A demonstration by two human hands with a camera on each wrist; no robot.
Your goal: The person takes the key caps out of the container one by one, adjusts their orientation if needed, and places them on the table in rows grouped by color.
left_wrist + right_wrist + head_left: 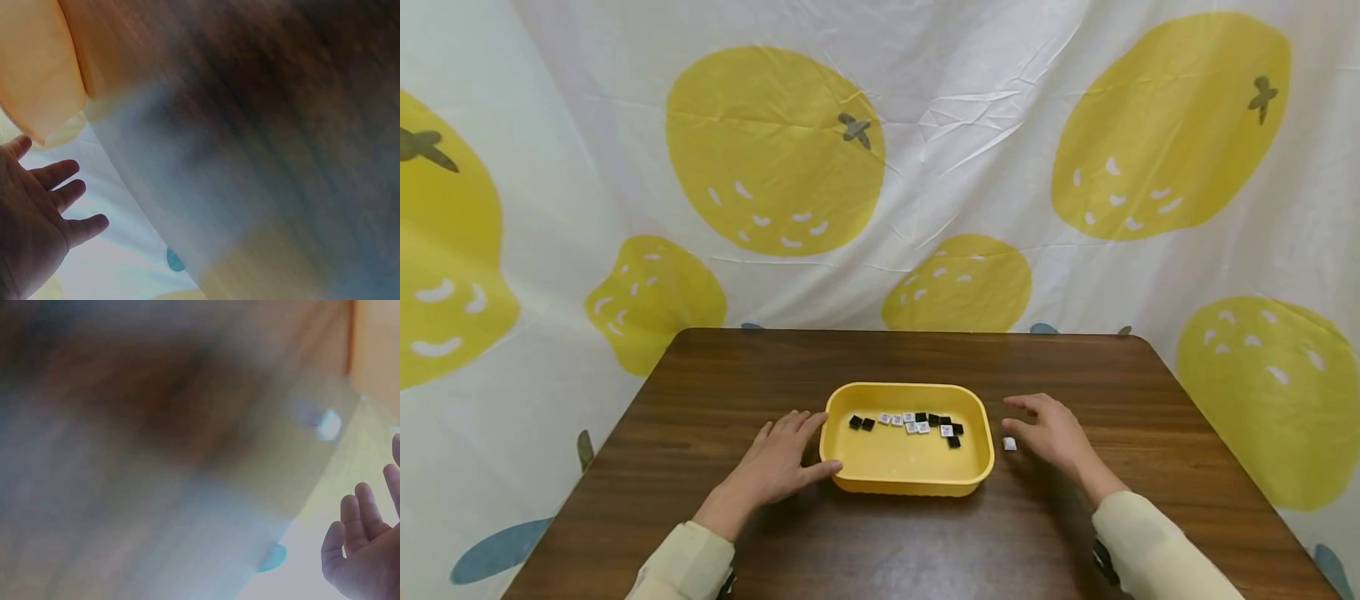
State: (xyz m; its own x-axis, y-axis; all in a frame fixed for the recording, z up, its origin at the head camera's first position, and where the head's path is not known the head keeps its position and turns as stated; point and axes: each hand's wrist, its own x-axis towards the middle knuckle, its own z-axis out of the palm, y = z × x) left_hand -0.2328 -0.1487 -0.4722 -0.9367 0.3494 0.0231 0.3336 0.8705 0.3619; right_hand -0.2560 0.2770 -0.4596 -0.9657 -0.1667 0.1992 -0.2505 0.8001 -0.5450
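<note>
A yellow plastic tray (910, 483) with rounded corners stands on the wooden table. Inside it lie several small square tiles, some black (856, 422) and some white (885, 419) with printed marks. My left hand (780, 454) is at the tray's left side, fingers spread, its index fingertip and thumb right at the rim. To the right of the tray, my right hand (1051, 432) has its thumb and fingers apart with nothing between them. Just below that thumb, a single white tile (1009, 444) sits on the table; the right wrist view also shows this tile (329, 425), blurred.
The brown table (910, 550) reaches back to a white curtain (970, 108) printed with yellow lemons. Bare wood surrounds the tray. Pale sleeves (1157, 542) cover both forearms.
</note>
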